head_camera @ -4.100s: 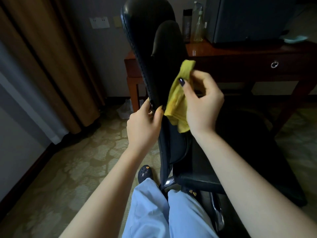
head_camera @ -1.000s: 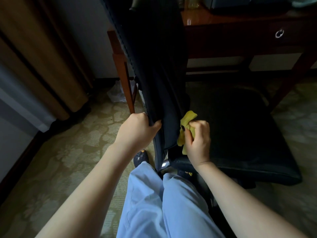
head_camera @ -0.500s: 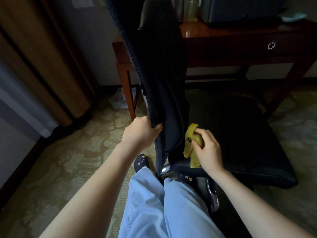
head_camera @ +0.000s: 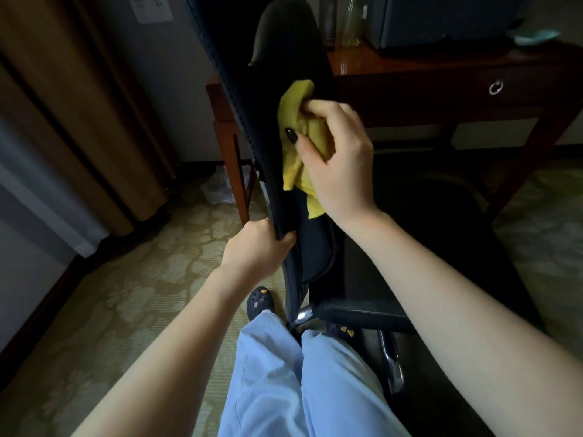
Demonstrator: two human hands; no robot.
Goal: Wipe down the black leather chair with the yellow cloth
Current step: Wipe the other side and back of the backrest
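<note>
- L hand [head_camera: 257, 247]: fingers curled round the side edge of the backrest [head_camera: 284, 42], low down, bracing the black leather chair [head_camera: 315, 247].
- R hand [head_camera: 340, 159]: grips bunched yellow cloth [head_camera: 298, 121], pressed on backrest front, mid-height, above L hand.
- Step, my read: wiping backrest; seat [head_camera: 435, 241] likely left to do.
- Next: stroke along backrest w/ even pressure, brace vs swivel, then seat.
- Count: 2 hands, 1 cloth, 1 chair, 1 desk [head_camera: 410, 74] behind.

left grip [head_camera: 257, 247] clenched, right grip [head_camera: 337, 162] clenched higher
</note>
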